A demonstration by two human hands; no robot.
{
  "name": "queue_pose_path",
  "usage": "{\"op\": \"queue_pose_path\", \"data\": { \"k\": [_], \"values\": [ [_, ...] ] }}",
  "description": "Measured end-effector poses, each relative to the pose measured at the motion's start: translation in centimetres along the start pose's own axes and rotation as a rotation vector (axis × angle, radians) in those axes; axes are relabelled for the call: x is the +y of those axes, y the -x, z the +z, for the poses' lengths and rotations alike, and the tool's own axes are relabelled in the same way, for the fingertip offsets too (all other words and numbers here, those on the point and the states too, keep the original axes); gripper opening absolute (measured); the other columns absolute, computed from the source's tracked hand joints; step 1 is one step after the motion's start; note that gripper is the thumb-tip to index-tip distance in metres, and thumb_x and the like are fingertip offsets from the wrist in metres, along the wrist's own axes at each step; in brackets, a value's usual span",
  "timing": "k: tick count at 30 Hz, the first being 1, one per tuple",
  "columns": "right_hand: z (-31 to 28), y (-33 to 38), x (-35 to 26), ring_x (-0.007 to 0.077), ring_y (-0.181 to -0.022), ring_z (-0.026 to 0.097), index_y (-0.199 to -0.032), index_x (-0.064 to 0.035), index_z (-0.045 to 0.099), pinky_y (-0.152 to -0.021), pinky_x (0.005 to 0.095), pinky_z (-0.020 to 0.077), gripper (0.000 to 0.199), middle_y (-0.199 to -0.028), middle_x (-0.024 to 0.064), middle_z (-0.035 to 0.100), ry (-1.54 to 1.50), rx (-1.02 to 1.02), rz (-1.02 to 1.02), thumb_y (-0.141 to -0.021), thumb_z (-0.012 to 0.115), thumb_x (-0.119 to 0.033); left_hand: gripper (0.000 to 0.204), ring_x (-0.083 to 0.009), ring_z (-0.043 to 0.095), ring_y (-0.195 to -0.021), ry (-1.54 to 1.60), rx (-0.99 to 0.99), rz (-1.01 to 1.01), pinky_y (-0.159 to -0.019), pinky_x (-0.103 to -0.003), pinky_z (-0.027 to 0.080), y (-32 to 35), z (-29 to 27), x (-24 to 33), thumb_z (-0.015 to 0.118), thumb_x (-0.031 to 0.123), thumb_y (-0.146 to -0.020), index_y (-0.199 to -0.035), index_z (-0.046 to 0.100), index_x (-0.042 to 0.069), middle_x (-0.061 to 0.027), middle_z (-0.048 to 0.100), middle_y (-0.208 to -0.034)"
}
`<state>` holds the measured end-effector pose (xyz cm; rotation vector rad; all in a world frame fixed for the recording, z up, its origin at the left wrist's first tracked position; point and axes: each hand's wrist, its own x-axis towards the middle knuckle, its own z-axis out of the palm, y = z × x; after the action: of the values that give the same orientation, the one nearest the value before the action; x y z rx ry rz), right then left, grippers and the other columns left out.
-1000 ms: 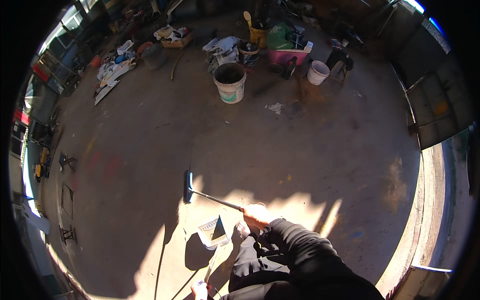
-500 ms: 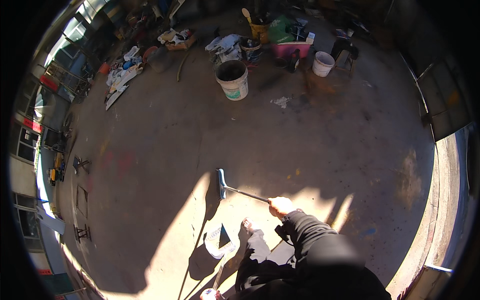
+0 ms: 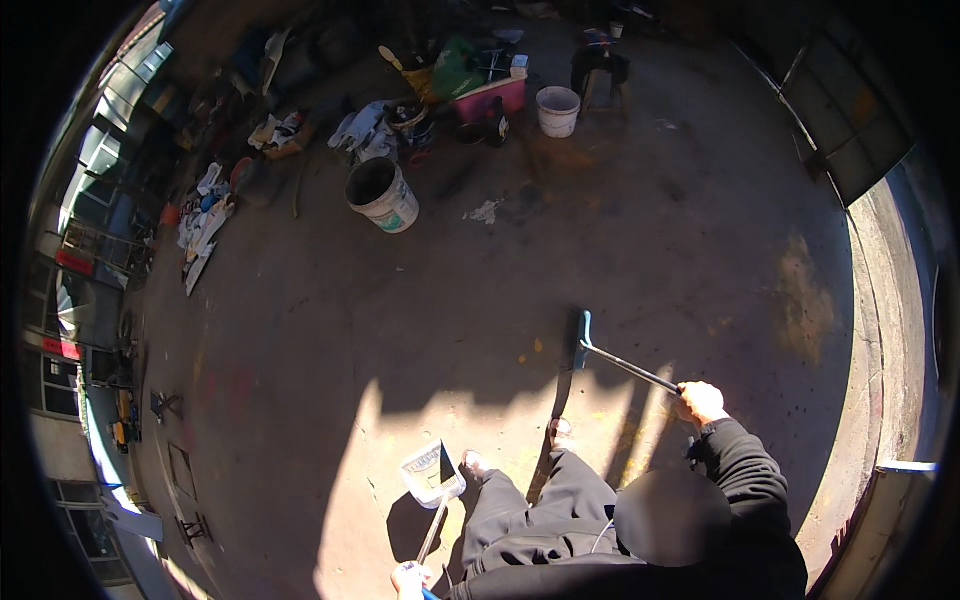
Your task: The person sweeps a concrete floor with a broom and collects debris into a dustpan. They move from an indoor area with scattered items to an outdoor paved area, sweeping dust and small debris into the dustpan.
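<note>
My right hand [image 3: 701,402], out to the right, is closed round the end of a broom [image 3: 630,368] with a thin handle. Its blue head with dark bristles is over the shaded floor, ahead of my feet; whether it touches the floor I cannot tell. At the lower edge my left hand [image 3: 409,577] grips the handle of a white long-handled dustpan [image 3: 434,488], which looks made from a cut container with printing inside. The pan is left of my feet, in the sunlit patch, casting a dark shadow beside it.
Ahead to the left stands a large white bucket [image 3: 383,200]; a smaller white bucket [image 3: 558,112] is farther back, beside a stool [image 3: 605,88]. A pink tub [image 3: 490,103] and piled cloths [image 3: 363,130] line the back. A dark metal door [image 3: 850,120] is at the right.
The broom and my right hand have moved to the right, the broom head passing from sunlit floor into shade. The view has turned right. The dustpan stays in my left hand.
</note>
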<state>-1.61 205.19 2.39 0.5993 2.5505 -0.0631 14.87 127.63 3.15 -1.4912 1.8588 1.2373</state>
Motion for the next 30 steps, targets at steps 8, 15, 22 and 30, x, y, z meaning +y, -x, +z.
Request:
{"op": "queue_pose_path", "data": {
  "k": [8, 15, 22, 30],
  "values": [
    [-4.7, 5.1, 6.2, 0.0375, -0.086, 0.074, -0.116, -0.0253, 0.073, -0.074, 0.0486, 0.0580, 0.025, -0.089, 0.0143, 0.075, 0.044, -0.056, 0.019, -0.098, 0.057, -0.031, 0.016, -0.0150, 0.059, -0.045, -0.017, -0.065, 0.009, -0.041, -0.029, 0.041, 0.0, 4.3, 2.1, 0.069, -0.001, -0.089, -0.076, 0.067, 0.007, -0.0076, 0.068, -0.062],
    [-4.0, 8.7, -2.3, 0.0415, -0.074, 0.071, -0.138, -0.0294, 0.063, -0.065, 0.0532, 0.0556, 0.038, -0.080, 0.0180, 0.072, -0.035, -0.019, -0.303, -0.101, 0.057, -0.032, 0.013, -0.0143, 0.060, -0.048, -0.015, -0.179, 0.058, -0.043, -0.028, 0.040, 0.0, 6.0, 1.4, 0.069, -0.001, -0.089, -0.079, 0.067, 0.006, -0.0062, 0.068, -0.063],
    [-1.0, 3.1, -30.1, 0.0442, -0.085, 0.070, -0.128, -0.0153, 0.067, -0.071, 0.0552, 0.0533, 0.042, -0.087, 0.0225, 0.072, -0.336, -0.400, -0.485, -0.110, 0.040, -0.043, 0.022, -0.0189, 0.058, -0.047, 0.061, -0.217, -0.068, -0.044, -0.031, 0.043, -0.3, 4.8, -0.6, 0.058, -0.001, -0.094, -0.073, 0.062, 0.004, -0.0140, 0.070, -0.069],
    [2.5, 3.8, -49.5, 0.0403, -0.076, 0.073, -0.082, -0.0060, 0.076, -0.073, 0.0518, 0.0585, 0.025, -0.083, 0.0200, 0.075, -0.374, 0.048, -0.852, -0.090, 0.056, -0.018, 0.015, -0.0303, 0.072, -0.062, 0.090, -0.135, 0.006, -0.056, -0.041, 0.061, 0.1, 2.3, -4.3, 0.065, -0.010, -0.086, -0.100, 0.061, -0.004, -0.0193, 0.071, -0.080]
  ]
}}
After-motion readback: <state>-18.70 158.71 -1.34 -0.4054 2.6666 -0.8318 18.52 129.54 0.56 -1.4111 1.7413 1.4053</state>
